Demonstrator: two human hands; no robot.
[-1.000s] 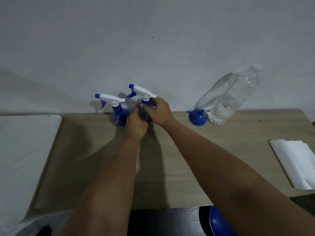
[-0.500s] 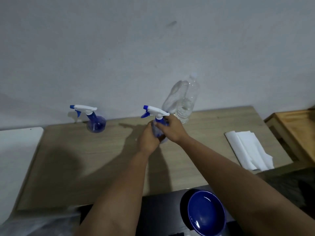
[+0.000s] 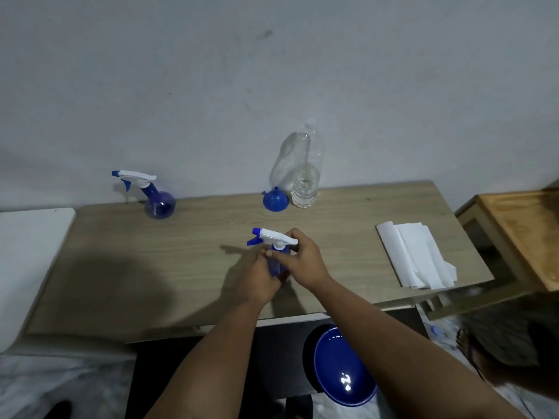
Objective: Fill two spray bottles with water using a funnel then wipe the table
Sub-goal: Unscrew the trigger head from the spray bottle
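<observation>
A blue spray bottle with a white trigger head (image 3: 273, 238) stands near the middle of the wooden table (image 3: 181, 267). My left hand (image 3: 261, 278) wraps its blue body. My right hand (image 3: 304, 258) grips its neck just under the trigger head. A second blue spray bottle (image 3: 157, 201) stands alone at the back left by the wall. A blue funnel (image 3: 274, 201) lies at the back centre, beside a clear plastic water bottle (image 3: 305, 176) with water in its lower part.
White folded paper towels (image 3: 414, 257) lie on the table's right side. A wooden stool (image 3: 520, 237) stands to the right of the table. A blue bowl (image 3: 343, 368) sits below the front edge. A white surface (image 3: 27, 267) adjoins the left.
Both hands have drawn the held spray bottle away from the wall and the other bottle, towards me, to the table's middle. The funnel, earlier hidden behind my hands, is in sight.
</observation>
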